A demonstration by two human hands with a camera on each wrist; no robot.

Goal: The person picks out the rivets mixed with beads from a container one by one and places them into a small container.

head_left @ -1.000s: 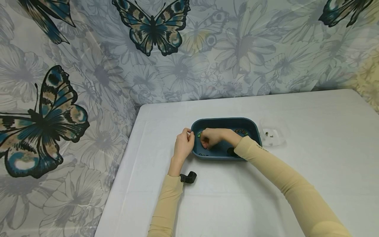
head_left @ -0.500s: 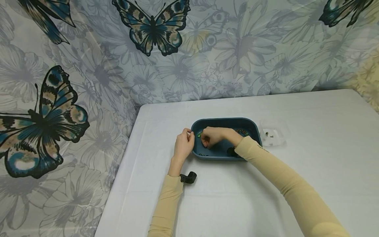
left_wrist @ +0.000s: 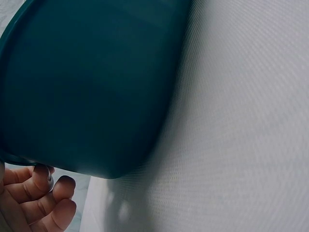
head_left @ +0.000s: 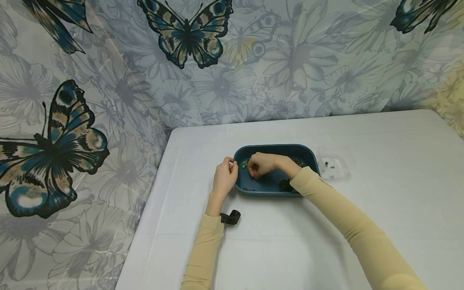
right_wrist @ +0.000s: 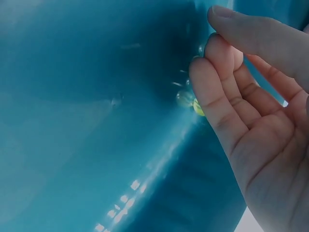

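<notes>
A dark blue rectangular tray stands on the table with small beads in it. My left hand pinches the tray's left rim; in the left wrist view its curled fingers lie at the tray's corner. Inside the tray, toward its left end, my right hand reaches down with bent fingers. In the right wrist view its thumb and fingertips are close together, and whether anything sits between them is hidden. A yellow-green bead and a clear bead show just beyond those fingers.
Green beads lie at the tray's left end, reddish-brown ones at its far right, partly behind my right wrist. A clear plastic box with a few small pieces stands right of the tray. Patterned fabric hangs behind the white table.
My right hand has shifted slightly up and to the right inside the tray. The left hand and the tray have stayed in place.
</notes>
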